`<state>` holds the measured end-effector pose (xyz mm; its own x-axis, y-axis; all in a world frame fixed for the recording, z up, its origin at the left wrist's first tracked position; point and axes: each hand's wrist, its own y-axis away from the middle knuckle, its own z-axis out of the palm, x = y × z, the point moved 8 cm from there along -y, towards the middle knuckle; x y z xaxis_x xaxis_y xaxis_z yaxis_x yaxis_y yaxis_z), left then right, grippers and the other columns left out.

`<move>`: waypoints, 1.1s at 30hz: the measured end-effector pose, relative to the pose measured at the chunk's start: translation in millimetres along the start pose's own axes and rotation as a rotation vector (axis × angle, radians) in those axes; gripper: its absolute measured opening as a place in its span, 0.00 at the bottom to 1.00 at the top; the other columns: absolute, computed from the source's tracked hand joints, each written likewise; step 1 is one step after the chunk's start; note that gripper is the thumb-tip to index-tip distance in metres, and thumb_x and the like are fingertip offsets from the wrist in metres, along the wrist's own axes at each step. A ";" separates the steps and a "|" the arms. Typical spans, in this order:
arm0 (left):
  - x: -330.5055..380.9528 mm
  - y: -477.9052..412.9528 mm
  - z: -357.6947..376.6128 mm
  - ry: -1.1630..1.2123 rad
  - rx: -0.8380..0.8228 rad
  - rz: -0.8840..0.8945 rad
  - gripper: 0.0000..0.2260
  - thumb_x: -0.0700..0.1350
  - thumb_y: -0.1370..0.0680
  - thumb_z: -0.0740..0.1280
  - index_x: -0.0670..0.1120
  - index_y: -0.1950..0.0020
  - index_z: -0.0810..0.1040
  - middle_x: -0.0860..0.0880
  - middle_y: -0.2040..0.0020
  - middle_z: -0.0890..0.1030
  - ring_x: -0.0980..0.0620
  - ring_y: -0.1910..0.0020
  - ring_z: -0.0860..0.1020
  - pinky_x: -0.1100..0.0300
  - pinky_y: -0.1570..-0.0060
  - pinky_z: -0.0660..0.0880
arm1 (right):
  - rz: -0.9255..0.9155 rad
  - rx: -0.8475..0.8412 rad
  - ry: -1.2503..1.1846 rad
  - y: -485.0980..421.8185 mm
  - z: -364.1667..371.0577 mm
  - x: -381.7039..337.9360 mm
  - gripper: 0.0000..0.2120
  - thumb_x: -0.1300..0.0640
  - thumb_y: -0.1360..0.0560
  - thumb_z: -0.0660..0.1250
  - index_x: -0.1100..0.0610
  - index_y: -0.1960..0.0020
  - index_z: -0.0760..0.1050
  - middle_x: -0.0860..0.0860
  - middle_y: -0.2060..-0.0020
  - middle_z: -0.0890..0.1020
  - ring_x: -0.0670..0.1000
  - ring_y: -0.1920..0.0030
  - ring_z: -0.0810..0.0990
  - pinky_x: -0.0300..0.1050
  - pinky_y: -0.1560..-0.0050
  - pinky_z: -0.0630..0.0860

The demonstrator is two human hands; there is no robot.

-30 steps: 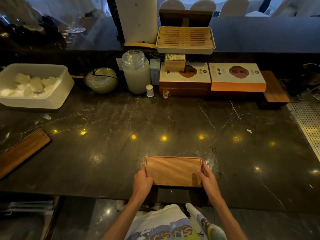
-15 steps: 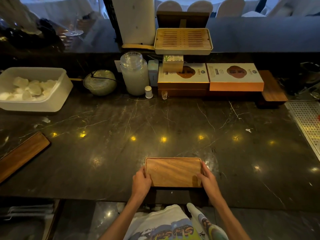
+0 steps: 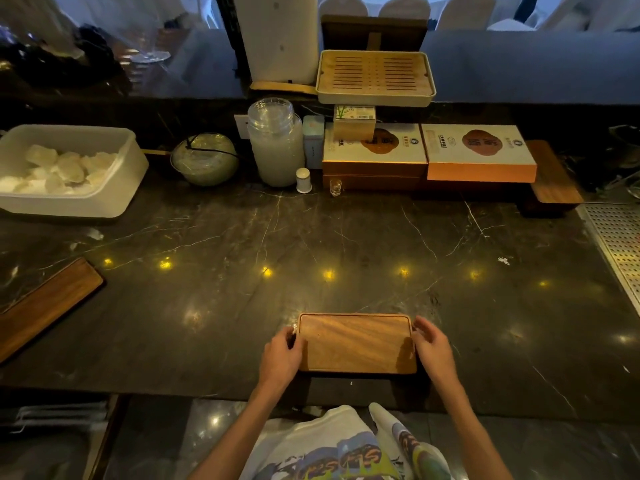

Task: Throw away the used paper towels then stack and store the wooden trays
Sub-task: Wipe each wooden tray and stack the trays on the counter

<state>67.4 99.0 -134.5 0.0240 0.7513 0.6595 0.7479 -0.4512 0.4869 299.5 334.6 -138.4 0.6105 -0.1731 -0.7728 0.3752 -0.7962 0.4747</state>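
A small rectangular wooden tray (image 3: 353, 342) lies flat on the dark marble counter, close to its front edge. My left hand (image 3: 281, 355) grips the tray's left end, thumb on the rim. My right hand (image 3: 433, 346) holds the right end the same way. A longer wooden tray (image 3: 45, 306) lies at an angle at the far left. Another wooden tray (image 3: 554, 178) rests at the back right, partly under boxes. Crumpled white paper towels (image 3: 59, 168) fill a white plastic bin (image 3: 114, 199) at the back left.
Along the back wall stand a glass jar (image 3: 276, 143), a round lidded bowl (image 3: 205, 159), boxed goods (image 3: 479, 152) and a slatted bamboo tray (image 3: 375, 76) on top. A perforated metal drain board (image 3: 620, 244) sits at the right edge. The counter (image 3: 311, 237) ends just below the tray.
Both hands have slid from the tray's near corners forward along its short ends. The tray itself has stayed at about the same spot.
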 end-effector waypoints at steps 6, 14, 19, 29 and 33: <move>-21.5 -10.6 -69.8 -0.120 0.118 -0.027 0.24 0.60 0.21 0.59 0.48 0.31 0.72 0.47 0.35 0.78 0.46 0.35 0.75 0.50 0.38 0.73 | -0.292 -0.085 0.346 -9.5 68.4 -90.9 0.17 0.55 0.21 0.64 0.50 0.33 0.73 0.50 0.35 0.77 0.51 0.36 0.75 0.52 0.34 0.73; -115.9 -24.2 -242.4 -0.033 0.328 -0.262 0.28 0.63 0.20 0.46 0.49 0.38 0.78 0.43 0.38 0.80 0.40 0.37 0.76 0.48 0.39 0.70 | -0.702 -0.541 0.655 46.7 301.5 -242.0 0.17 0.49 0.22 0.64 0.51 0.34 0.75 0.50 0.37 0.79 0.50 0.35 0.75 0.46 0.34 0.69; -193.6 -26.6 -375.0 0.028 0.492 -0.408 0.28 0.60 0.18 0.46 0.46 0.34 0.76 0.40 0.34 0.77 0.38 0.35 0.74 0.47 0.36 0.68 | -0.848 -0.728 0.756 98.7 448.3 -329.5 0.18 0.45 0.22 0.62 0.48 0.34 0.74 0.46 0.38 0.80 0.45 0.39 0.78 0.43 0.40 0.74; -339.6 -75.4 -532.7 0.181 0.573 -0.671 0.15 0.48 0.19 0.56 0.41 0.41 0.75 0.38 0.39 0.78 0.38 0.39 0.75 0.47 0.43 0.72 | -0.589 -0.815 0.984 110.5 674.9 -370.8 0.16 0.50 0.22 0.63 0.57 0.38 0.77 0.56 0.42 0.82 0.57 0.42 0.80 0.52 0.40 0.76; -371.1 -101.4 -538.8 0.248 0.531 -0.669 0.13 0.42 0.22 0.61 0.37 0.41 0.77 0.36 0.39 0.78 0.37 0.39 0.76 0.49 0.43 0.73 | -0.442 -0.840 0.900 97.3 711.4 -357.8 0.17 0.56 0.24 0.65 0.59 0.37 0.75 0.58 0.40 0.81 0.58 0.40 0.79 0.51 0.37 0.75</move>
<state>-374.7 -393.5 -120.0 -0.6265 0.6238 0.4673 0.7643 0.3742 0.5251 -378.7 -93.3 -115.2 0.4513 0.7143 -0.5349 0.7809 -0.0261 0.6241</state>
